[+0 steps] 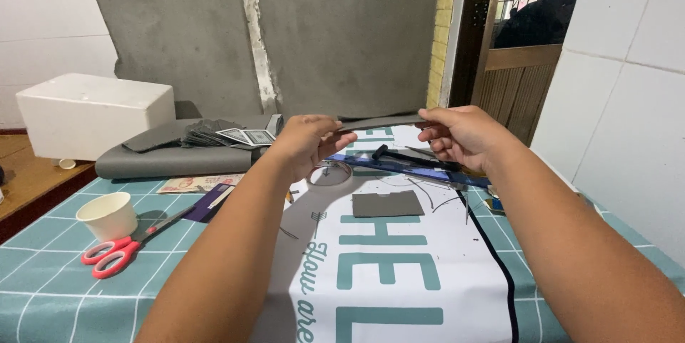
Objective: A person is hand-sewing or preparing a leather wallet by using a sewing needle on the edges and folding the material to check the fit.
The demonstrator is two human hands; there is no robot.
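A thin grey sheet point(378, 122) is held edge-on above the table point(43, 300), stretched level between both hands, so it shows only as a dark strip near the picture's middle. The left hand point(307, 144) takes its left end, grip pinched on the sheet with thumb on top and fingers curled beneath. The right hand point(464, 136) takes the right end the same way, grip pressed together on the sheet's edge.

Directly below the sheet, toward 6 o'clock, a small grey patch point(387, 204) lies flat on a white banner point(399, 279) with teal lettering that runs down to the bottom edge. Between patch and hands lies a blue strip point(399, 165) with a black tool point(407, 157) resting on it, and loose dark threads are scattered around them.

At 9 o'clock from the hands, a pile of grey material point(178, 154) carries some playing cards point(246, 136). Beyond it, at 10 o'clock, stands a white foam box point(93, 114). At 8 o'clock, red-handled scissors point(118, 250) lie on the teal checked table, just beside a white paper cup point(108, 216). A purple card point(210, 202) lies between scissors and banner.
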